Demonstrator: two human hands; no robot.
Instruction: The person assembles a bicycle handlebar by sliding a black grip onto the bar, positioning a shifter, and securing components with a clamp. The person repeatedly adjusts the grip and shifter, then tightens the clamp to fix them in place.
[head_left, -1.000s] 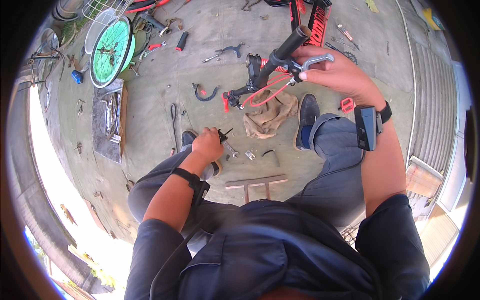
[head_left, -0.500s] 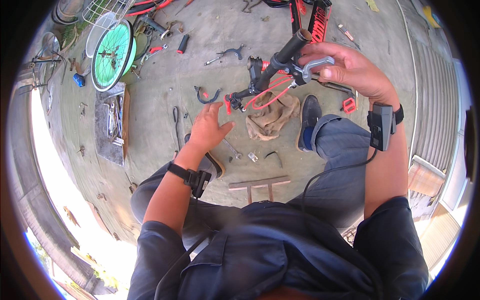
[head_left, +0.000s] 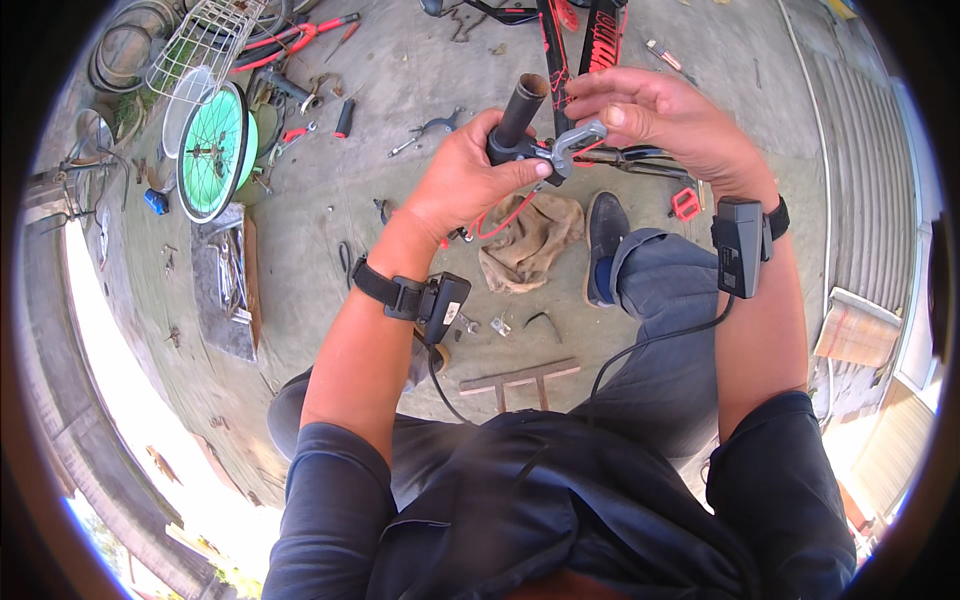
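Note:
My left hand (head_left: pixel 455 178) is wrapped round the black bicycle handlebar (head_left: pixel 521 112), just below its bare tube end, with the thumb across the clamp of the brake lever. The grey brake lever (head_left: pixel 575 143) juts up to the right. By its tip is my right hand (head_left: pixel 655 115), fingers stretched out and apart; whether the thumb touches the lever cannot be told. Red cables (head_left: pixel 512 218) loop below the bar. Behind it stands the black and red bicycle frame (head_left: pixel 600 50). My left hand and forearm hide much of the handlebar's lower part.
A brown cloth (head_left: pixel 530 240) lies under the bar beside my shoe (head_left: pixel 607 228). A metal tray of wrenches (head_left: pixel 230 270), a green-rimmed wheel (head_left: pixel 212 150) and a wire basket (head_left: pixel 205 50) are at left. A red pedal (head_left: pixel 685 204) is at right; a wooden stool (head_left: pixel 520 378) is nearest me.
My left hand has moved up and right from beside the bar's lower end and taken hold of the handlebar by the lever clamp. The handlebar has swung slightly left; my right hand stays by the lever.

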